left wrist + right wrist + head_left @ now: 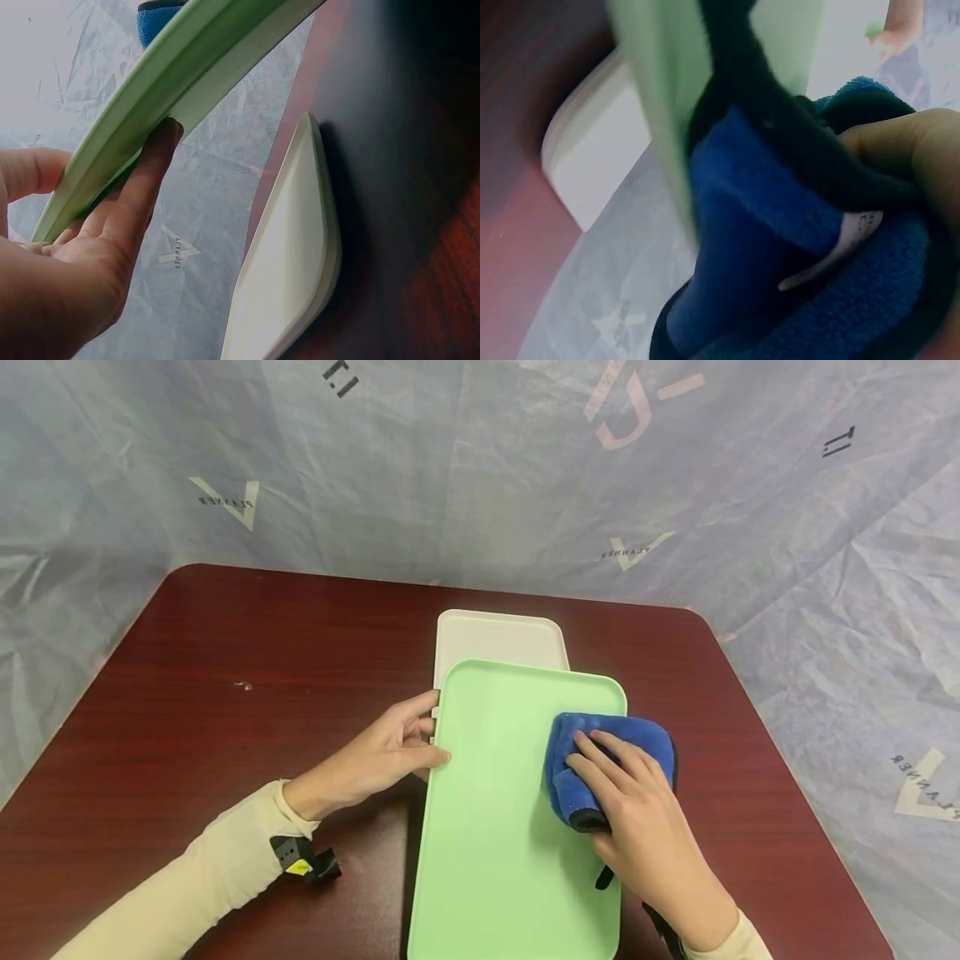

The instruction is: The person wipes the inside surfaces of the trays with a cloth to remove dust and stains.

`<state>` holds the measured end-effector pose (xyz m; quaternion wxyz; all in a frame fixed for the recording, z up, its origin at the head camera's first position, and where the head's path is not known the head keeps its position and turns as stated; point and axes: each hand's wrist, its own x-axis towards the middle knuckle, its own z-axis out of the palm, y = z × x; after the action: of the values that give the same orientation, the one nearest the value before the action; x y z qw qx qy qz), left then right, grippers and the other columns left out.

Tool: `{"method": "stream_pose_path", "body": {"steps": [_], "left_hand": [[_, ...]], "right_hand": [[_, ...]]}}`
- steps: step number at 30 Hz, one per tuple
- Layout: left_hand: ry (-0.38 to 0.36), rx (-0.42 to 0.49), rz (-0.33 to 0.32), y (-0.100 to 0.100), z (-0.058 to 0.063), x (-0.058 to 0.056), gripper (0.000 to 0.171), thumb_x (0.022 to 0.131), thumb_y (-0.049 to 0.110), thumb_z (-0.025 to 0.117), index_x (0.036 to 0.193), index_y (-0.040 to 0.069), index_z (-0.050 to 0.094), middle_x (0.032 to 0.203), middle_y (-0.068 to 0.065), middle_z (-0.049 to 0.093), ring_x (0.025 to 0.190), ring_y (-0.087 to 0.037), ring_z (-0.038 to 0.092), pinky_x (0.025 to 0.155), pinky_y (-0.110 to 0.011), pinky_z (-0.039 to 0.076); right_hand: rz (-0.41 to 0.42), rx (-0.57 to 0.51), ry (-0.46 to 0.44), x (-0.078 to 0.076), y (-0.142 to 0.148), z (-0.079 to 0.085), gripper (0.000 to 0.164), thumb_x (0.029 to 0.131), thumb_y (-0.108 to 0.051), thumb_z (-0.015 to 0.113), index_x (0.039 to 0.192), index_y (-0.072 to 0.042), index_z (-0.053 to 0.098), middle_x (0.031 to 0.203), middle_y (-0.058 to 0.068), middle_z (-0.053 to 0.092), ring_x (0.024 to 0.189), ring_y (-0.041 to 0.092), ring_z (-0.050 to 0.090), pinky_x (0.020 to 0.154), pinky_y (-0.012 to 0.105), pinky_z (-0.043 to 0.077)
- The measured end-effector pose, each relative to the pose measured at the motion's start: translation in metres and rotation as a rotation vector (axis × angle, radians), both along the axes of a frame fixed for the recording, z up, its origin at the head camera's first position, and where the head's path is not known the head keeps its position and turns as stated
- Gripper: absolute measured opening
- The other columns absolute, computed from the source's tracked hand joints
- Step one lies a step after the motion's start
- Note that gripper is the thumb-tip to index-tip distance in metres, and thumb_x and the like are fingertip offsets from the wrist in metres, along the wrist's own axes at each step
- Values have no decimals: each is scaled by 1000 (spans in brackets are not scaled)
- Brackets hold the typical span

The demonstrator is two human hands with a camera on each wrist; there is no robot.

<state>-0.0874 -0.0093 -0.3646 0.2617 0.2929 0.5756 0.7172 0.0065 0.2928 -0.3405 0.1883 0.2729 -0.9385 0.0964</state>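
Observation:
A light green rectangular tray (495, 843) is held up off the table, tilted, with its inner face toward me. My left hand (378, 760) grips its left edge, thumb on the rim and fingers behind, as the left wrist view shows from the side. My right hand (637, 814) holds a folded blue cloth (648, 735) with black edging against the tray's right side. In the right wrist view the thumb tucks into the cloth's (757, 202) folds, and a small white label (847, 240) shows there. The fingers' far side is hidden by the cloth.
Behind the green tray a white tray (502, 639) lies on the dark red wooden table (225, 727), partly covered in the head view. In the left wrist view its edge looks doubled, like stacked trays. Grey printed sheeting (450, 485) hangs around the table.

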Motion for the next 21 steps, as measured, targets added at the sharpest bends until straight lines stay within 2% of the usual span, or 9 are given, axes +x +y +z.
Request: {"method": "stream_pose_path", "body": {"steps": [7,16,21], "left_hand": [[12,-8,0,1,1,1,66,92,-10,54,152,0,28,121,-29,63,92,-27,72,70,-43,60],[0,-21,-4,0,1,1,67,92,-9,54,153,6,29,123,-24,64,95,-32,71,72,-47,60],[17,-31,-2,-1,2,1,67,93,-8,54,153,5,28,121,-25,64,94,-31,71,71,-48,60]], "right_hand": [[60,16,3,-7,-24,1,71,58,12,56,128,-3,63,143,15,54,135,34,44,106,54,37],[170,30,53,-19,-51,7,72,56,14,61,127,-1,63,142,16,55,135,35,44,106,54,39],[207,47,62,-23,-63,9,73,55,12,63,127,0,63,141,16,56,135,35,44,108,53,38]]}}
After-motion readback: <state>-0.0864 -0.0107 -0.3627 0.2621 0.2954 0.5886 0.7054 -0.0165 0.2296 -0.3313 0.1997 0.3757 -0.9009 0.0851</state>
